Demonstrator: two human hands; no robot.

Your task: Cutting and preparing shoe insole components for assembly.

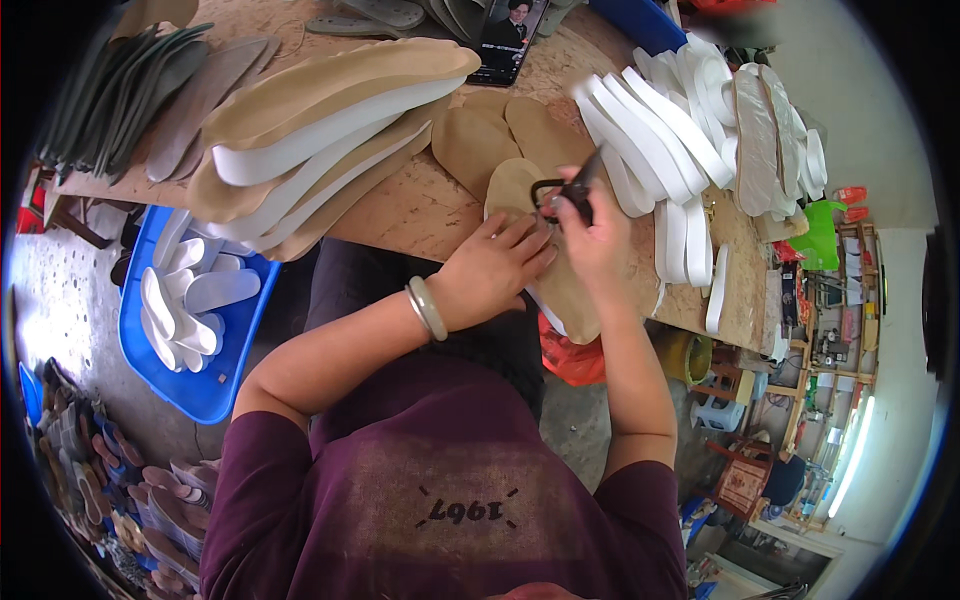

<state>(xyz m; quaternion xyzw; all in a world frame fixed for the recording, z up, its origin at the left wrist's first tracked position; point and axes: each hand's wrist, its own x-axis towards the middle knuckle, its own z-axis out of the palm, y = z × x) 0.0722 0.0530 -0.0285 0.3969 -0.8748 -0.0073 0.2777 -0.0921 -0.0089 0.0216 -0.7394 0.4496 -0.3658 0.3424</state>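
Note:
A tan insole [565, 290] with a white edge lies at the table's near edge and juts out over it. My left hand [492, 268] rests on this insole, its fingers stretched out and lying flat. A pair of dark-handled scissors [580, 187] is in my right hand [597, 240], just above the insole's upper part. Its blades point up and away to the right, and one handle loop sticks out toward the left. More tan insole pieces [477, 140] lie flat just beyond my hands.
Tan-topped white soles [330, 130] are stacked at left. White soles [650, 140] stand in rows at right. A phone [507, 40] lies at the back. Dark insoles [130, 100] fill the far left. A blue bin [250, 345] of white pieces sits below the table's left side.

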